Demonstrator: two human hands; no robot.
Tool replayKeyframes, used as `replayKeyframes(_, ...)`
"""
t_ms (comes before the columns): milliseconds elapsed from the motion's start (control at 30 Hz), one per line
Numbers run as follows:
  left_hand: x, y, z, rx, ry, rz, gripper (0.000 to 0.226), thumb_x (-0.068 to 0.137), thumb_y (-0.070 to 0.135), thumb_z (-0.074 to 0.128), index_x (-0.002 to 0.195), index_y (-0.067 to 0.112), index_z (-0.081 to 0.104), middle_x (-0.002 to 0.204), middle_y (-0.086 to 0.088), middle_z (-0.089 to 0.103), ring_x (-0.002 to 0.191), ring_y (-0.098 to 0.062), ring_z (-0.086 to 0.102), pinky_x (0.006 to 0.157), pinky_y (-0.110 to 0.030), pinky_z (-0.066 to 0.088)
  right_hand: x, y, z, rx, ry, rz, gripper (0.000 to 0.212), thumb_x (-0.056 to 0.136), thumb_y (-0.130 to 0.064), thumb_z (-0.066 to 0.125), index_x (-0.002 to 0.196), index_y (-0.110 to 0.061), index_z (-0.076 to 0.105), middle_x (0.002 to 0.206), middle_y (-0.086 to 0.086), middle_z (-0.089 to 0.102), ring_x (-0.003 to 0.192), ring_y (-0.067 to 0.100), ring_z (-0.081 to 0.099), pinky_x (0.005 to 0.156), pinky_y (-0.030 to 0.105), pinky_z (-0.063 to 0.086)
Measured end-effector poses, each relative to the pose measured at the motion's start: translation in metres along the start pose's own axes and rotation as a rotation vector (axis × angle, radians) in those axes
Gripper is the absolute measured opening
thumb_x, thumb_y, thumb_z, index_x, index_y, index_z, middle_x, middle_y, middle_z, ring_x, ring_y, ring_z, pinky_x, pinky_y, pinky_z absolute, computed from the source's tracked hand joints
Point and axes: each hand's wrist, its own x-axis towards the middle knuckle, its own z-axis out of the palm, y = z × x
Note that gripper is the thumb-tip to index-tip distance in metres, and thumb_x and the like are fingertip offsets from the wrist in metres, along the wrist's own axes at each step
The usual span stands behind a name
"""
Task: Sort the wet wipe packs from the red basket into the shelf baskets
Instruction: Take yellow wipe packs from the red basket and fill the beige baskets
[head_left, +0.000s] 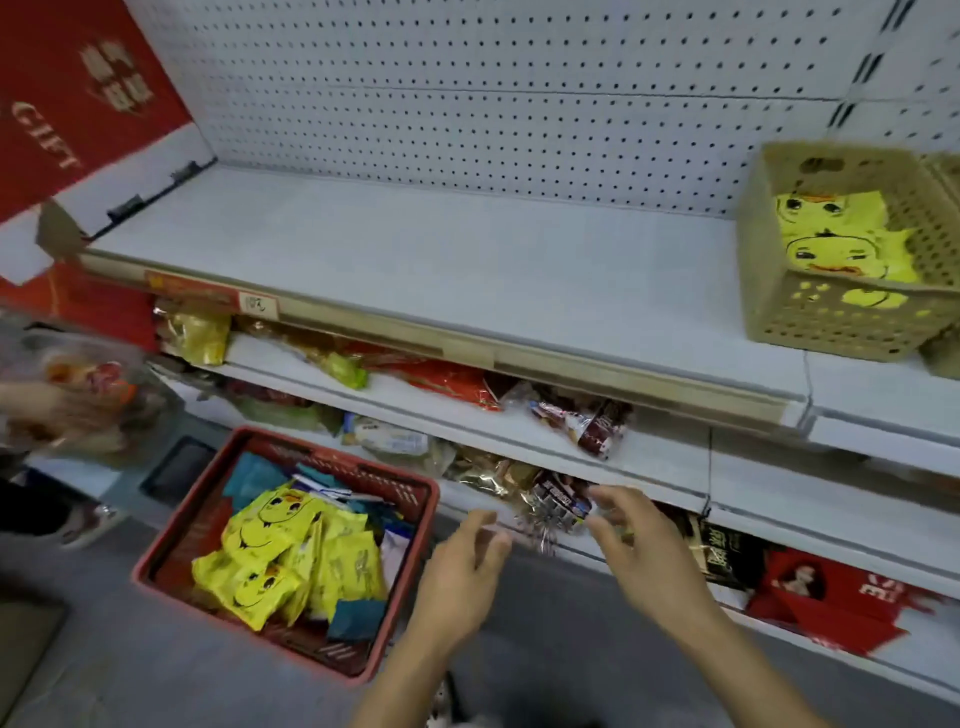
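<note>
A red basket (171, 540) stands on the floor at the lower left. It holds several yellow duck-face wet wipe packs (275, 551) and some teal and white packs (353, 618). On the upper shelf at the right stands a beige perforated shelf basket (831, 327) with yellow duck-face packs (831, 234) inside. My left hand (462, 571) hovers just right of the red basket, fingers relaxed, holding nothing. My right hand (639, 545) hangs in front of the lower shelf, fingers loosely spread, also holding nothing.
The white upper shelf (415, 260) backs onto a pegboard wall. Lower shelves carry snack bags (582, 415) and dark and red boxes (831, 587). A second beige basket edge (945, 358) shows at the far right. Another person's blurred hand with a bag (67, 400) is at the left.
</note>
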Motion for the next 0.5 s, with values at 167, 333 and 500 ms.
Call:
replayKeyframes(167,0.0,-0.077,-0.047,-0.074,0.007,-0.208,0.035,0.096,0.035,0.054,0.129,0.023,0.057,0.124,0.005,0.062,0.115,-0.01,0.057,0.097,-0.026,0.044,0.023,-0.039,0.08,0.036,-0.149,0.003,0.021,0.093,-0.023,0.057,0.114,-0.025,0.062,0.109,-0.014,0.062,0.098,0.002,0.06,0.086,0.023,0.049)
replayKeyframes(333,0.011,-0.16,-0.114,-0.167,0.022,-0.365,0.031,0.096,0.027,0.054,0.126,0.018,0.057,0.109,0.002,0.066,0.099,-0.015,0.063,0.088,-0.031,0.05,0.049,-0.077,0.192,0.064,-0.338,0.045,0.019,0.091,-0.018,0.059,0.107,-0.024,0.066,0.104,-0.012,0.067,0.096,0.001,0.062,0.089,0.027,0.051)
replayKeyframes(500,0.055,-0.257,-0.183,-0.394,0.195,-0.623,0.039,0.098,0.026,0.055,0.133,0.01,0.052,0.125,-0.009,0.06,0.109,-0.025,0.06,0.095,-0.042,0.05,0.081,-0.096,0.298,0.015,-0.534,0.132,0.024,0.092,-0.017,0.058,0.115,-0.017,0.063,0.112,-0.001,0.067,0.103,0.013,0.062,0.093,0.032,0.049)
